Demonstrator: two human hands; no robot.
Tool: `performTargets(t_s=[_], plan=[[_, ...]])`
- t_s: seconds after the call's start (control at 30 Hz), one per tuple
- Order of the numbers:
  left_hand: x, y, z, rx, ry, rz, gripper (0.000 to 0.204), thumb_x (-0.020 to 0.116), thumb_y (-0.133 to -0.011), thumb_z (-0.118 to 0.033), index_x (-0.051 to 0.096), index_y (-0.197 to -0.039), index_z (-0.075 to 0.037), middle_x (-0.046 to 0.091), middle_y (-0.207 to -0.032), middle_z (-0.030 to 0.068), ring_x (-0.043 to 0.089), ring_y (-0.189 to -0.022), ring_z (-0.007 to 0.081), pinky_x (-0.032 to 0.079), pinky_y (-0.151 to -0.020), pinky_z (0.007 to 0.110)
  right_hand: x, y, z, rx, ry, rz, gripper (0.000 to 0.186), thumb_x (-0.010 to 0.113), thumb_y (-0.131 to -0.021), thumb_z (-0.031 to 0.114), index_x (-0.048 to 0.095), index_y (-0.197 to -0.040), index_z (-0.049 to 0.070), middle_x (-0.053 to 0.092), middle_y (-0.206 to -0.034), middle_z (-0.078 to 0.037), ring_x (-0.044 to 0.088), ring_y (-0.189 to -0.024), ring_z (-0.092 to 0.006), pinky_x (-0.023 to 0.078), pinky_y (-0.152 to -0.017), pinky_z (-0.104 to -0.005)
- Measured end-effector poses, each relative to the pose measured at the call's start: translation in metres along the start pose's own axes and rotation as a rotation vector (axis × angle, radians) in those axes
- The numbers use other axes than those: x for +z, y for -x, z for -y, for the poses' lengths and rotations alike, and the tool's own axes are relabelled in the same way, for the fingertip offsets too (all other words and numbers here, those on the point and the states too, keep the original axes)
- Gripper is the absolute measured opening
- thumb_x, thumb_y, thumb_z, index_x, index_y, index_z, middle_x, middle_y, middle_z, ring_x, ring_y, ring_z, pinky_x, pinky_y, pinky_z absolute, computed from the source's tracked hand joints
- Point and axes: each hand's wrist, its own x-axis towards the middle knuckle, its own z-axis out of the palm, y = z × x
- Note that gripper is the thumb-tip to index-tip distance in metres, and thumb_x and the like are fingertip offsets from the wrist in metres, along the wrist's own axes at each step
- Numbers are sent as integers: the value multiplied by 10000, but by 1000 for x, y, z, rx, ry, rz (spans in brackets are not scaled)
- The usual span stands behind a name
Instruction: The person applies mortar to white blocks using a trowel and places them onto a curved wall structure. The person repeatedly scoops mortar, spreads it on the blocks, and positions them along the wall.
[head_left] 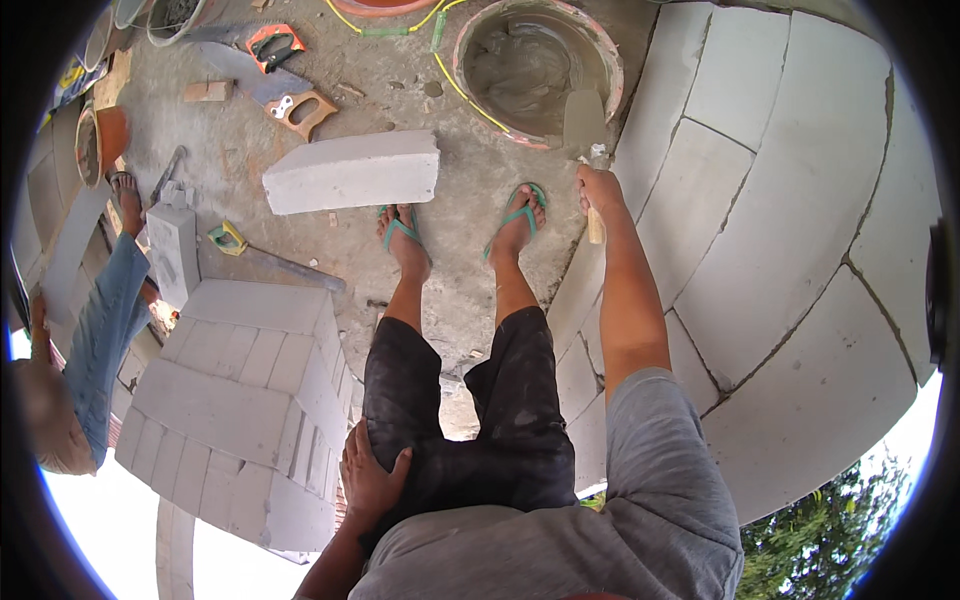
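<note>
My right hand [598, 190] grips the wooden handle of a trowel [583, 120], held out at the right. Its flat, pale grey blade overlaps the near right side of a round mortar tub [463, 62] holding wet grey mortar [530, 70]; I cannot tell whether the blade touches it. Down at my left thigh, my left hand [372, 475] lies against my dark shorts, fingers apart and holding nothing. A loose white block [350, 172] lies on the floor just beyond my sandaled feet, left of the tub.
A block wall [760, 220] runs along my right; stacked blocks [230, 400] stand at my left. Handsaws [300, 110], a yellow-handled saw [228, 238], a yellow cord [445, 80] and an orange bucket [110, 140] are on the floor [390, 100]. Another person [110, 340] is at far left.
</note>
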Motion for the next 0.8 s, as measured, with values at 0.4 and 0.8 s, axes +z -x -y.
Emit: performTargets(t_s=[0.4,0.8], plan=[[-3,6,30,26,53,-44,959,751,-864,-478,342,-1557,43,455,-1501,286,464,-1385,468,386,-1162,526,67,148,-83,-180,-184,-194,178,742,-888,188,609,-927,76,624,-768,-50,640,-612,-206,538,-595,-368],[14,7,47,18,156,-81,960,765,-842,-483,368,-1543,39,487,-1467,290,488,-1360,464,392,-1154,522,227,42,230,-620,-569,79,316,768,-848,161,636,-1126,92,669,-1140,-50,593,-1069,-198,451,-974,-375]])
